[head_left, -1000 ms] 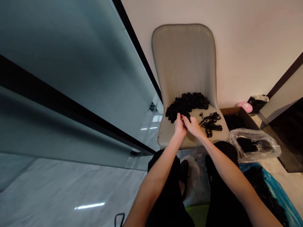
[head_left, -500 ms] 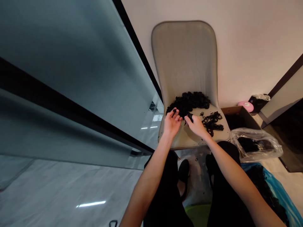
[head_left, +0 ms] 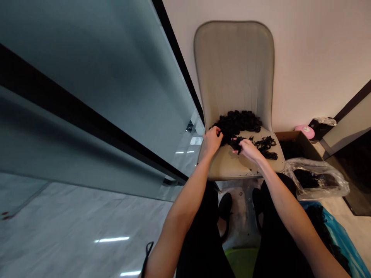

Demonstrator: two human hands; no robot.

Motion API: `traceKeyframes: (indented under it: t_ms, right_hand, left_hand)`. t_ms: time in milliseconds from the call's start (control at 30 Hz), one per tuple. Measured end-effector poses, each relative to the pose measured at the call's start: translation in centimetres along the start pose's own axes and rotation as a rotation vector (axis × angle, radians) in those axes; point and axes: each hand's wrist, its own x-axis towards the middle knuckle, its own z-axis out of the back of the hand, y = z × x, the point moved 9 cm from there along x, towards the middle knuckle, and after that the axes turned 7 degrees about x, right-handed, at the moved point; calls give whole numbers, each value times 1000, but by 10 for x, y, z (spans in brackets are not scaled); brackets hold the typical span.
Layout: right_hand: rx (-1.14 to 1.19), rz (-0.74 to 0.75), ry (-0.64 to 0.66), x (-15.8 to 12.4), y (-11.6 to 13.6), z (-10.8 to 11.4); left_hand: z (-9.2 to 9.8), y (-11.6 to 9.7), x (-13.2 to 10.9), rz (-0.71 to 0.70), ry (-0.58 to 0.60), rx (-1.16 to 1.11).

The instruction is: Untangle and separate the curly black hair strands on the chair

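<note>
A beige chair (head_left: 228,162) stands against the wall in front of me. On its seat lies a heap of small black curly pieces (head_left: 237,120), with a smaller linked strand of them (head_left: 265,146) to the right. My left hand (head_left: 213,139) is curled at the heap's left edge, fingers closed on black pieces. My right hand (head_left: 249,148) is closed on a small black piece between the heap and the strand.
A glass-topped table with a dark frame (head_left: 87,127) runs along my left. Right of the chair sit a cardboard box (head_left: 301,143), a pink object (head_left: 304,131), a clear plastic bag (head_left: 315,179) and a blue bag (head_left: 339,231) holding black material. My legs are below.
My hands, joined on one black piece a second ago, have parted. The left went up to the heap's edge and closed there. The right drifted right with its piece. The view shifted slightly.
</note>
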Motion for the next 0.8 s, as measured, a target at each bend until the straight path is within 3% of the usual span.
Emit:
traceKeyframes:
  t_ms: [100, 200, 333, 433, 600, 700, 800]
  right_hand:
    - [-139, -35, 18, 0, -2, 3]
    - [-277, 28, 40, 1, 8, 6]
    - [-381, 132, -103, 2, 24, 22]
    - [-340, 83, -189, 1, 25, 32]
    - [-172, -2, -227, -4, 24, 38]
    - [-69, -4, -178, -6, 24, 34]
    - [-17, 11, -117, -7, 24, 30]
  left_hand:
    - [-6, -4, -2, -84, -37, 72]
    - [-11, -12, -3, -140, -22, 106]
    - [-10, -25, -7, -174, 60, 133]
    - [-3, -51, -20, -297, 145, 126]
    - [3, -99, -64, -521, 385, -50]
    - [7, -112, -80, -499, 432, -181]
    - [8, -112, -81, -353, 418, -345]
